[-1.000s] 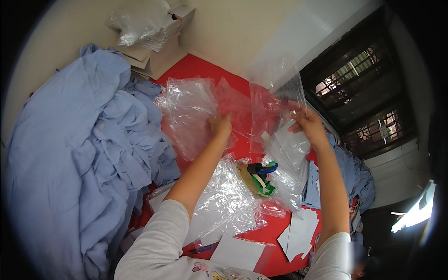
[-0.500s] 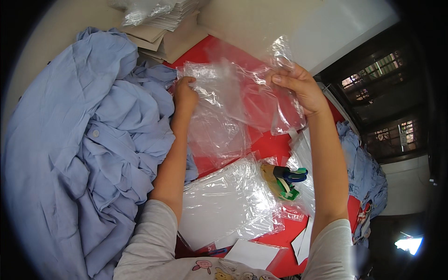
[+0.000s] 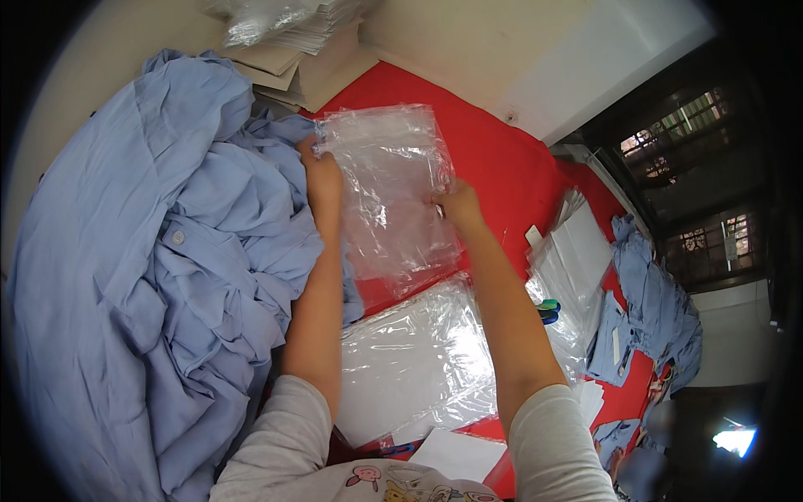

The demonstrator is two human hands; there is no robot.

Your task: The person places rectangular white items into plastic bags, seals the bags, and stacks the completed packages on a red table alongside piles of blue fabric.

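Clear plastic bags (image 3: 389,201) lie in a flat layered stack on the red table covering (image 3: 498,167). At their upper left edge my left hand (image 3: 323,171) is closed, pinching the plastic, beside the heap of light blue cloth. My right hand (image 3: 460,207) pinches the right edge of the same bags between thumb and fingers. Closer to me lies white sheet material in shiny clear film (image 3: 418,360). Past my right forearm, the blue and green handles (image 3: 548,311) of a tool peek out; the rest of it is hidden.
Buttoned light blue garments (image 3: 167,251) are heaped along the left. Stacked brown and white sheets (image 3: 280,71) stand at the far left against the wall. Film-wrapped white packs (image 3: 573,251) lie on the right, before more blue garments (image 3: 661,293). A white sheet (image 3: 458,456) is near my body.
My right hand has come down and left, bringing the raised clear bag onto the stack. My left hand has stayed near the stack's edge, shifting slightly.
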